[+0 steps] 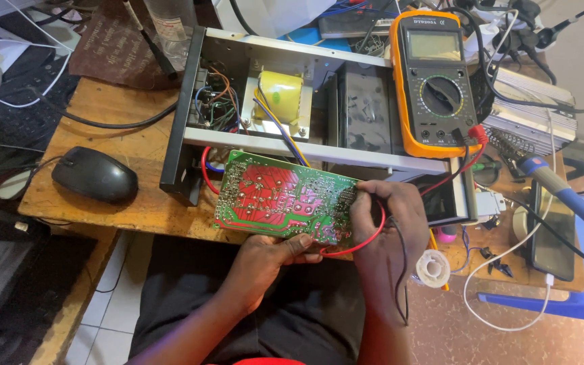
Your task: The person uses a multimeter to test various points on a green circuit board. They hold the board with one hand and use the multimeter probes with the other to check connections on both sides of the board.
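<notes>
Circuit board (278, 199) between both hands' fingers (299, 242)

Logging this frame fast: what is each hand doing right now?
Left hand: closed on the lower edge of the green circuit board.
Right hand: closed at the board's right end, red and black probe leads running from it.

Both forearms come up from the bottom edge, from about 6 o'clock. The left arm rises from 7 o'clock toward 1 o'clock, bare to the wrist. The left hand (272, 255) is curled, with the thumb on top pointing to 3 o'clock, closed in a pinch. The right arm rises nearly straight toward 12 o'clock. The right hand (388, 226) is bent at the wrist, back toward the camera, fingers (366, 192) folded toward 9 o'clock in a tight grip.
</notes>
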